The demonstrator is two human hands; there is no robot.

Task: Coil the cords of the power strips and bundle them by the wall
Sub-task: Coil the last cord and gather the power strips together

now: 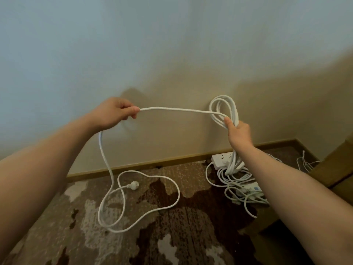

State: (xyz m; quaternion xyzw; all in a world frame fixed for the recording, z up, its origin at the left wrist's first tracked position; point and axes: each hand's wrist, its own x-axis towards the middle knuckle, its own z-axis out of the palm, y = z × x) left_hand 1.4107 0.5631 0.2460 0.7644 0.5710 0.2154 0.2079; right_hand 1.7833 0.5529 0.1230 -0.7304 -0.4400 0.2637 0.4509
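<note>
My right hand (238,133) grips several white cord loops (224,108) that stand up above its fist in front of the wall. From the loops the white cord (172,109) runs level to my left hand (114,113), which pinches it. Below my left hand the cord drops to the carpet and lies in loose curves ending at a white plug (133,185). A white power strip (221,160) lies by the baseboard under my right forearm. More strips and tangled cords (242,186) lie beside it.
Patterned brown carpet (152,236) covers the floor up to a wooden baseboard (152,165) and a beige wall. Wooden furniture (336,169) stands at the right edge. Thin white wires (305,163) lie in the corner near it.
</note>
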